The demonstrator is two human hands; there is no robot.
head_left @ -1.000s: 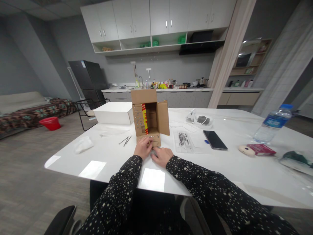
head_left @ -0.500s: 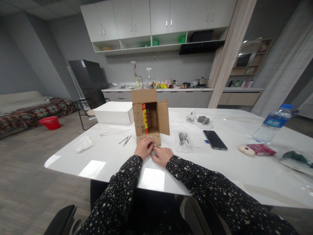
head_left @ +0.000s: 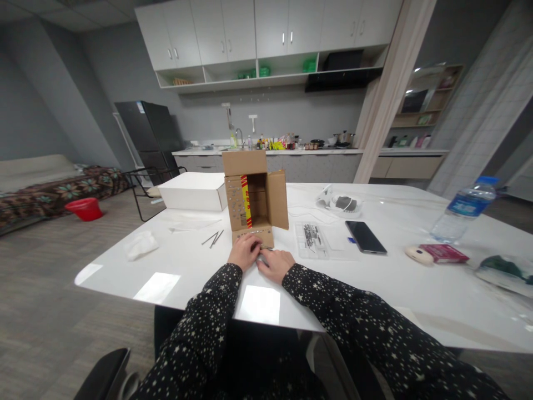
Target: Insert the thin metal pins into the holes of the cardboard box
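Observation:
A cardboard box [head_left: 257, 200] stands open on the table, its opening facing me and its flaps spread. Small metal pieces sit in rows on its left flap [head_left: 236, 203] and along the lower flap [head_left: 266, 239]. My left hand [head_left: 244, 250] rests on the lower flap with its fingers curled; what they pinch is hidden. Close beside it, my right hand [head_left: 276, 265] is closed around a slim metal piece [head_left: 266, 248], mostly covered by the fingers. A clear plastic case [head_left: 307, 253] with small metal parts lies to the right. Several thin dark metal tools [head_left: 215, 239] lie to the left.
On the white table [head_left: 187, 261] are a white box [head_left: 192, 191], a crumpled tissue [head_left: 141, 245], a phone [head_left: 365, 238], a grey-and-white mask [head_left: 347, 204], a red packet [head_left: 447, 254] and a water bottle [head_left: 466, 208]. A red bucket [head_left: 84, 209] stands on the floor at left.
The fingers of my right hand have shifted slightly, and more of the slim metal piece shows between the hands. The box and the other things stay in place.

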